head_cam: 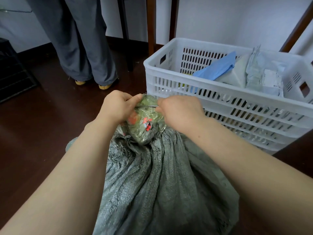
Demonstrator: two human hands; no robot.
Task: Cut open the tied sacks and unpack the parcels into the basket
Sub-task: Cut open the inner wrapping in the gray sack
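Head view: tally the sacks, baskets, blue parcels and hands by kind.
Sack: 1
Basket: 1
Blue parcel: 1
Hands: 2, left hand and right hand
Total: 5

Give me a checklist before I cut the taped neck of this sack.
1. Left hand grips the taped neck: ok.
2. Right hand holds a thin metal tool at the tape: ok.
3. Left fingers clear of the tool's edge: cannot tell; they sit close.
4. Sack steady between the forearms: ok.
5. Basket beside the sack, room above its parcels: ok.
6. Bystander's legs stand behind, apart: ok.
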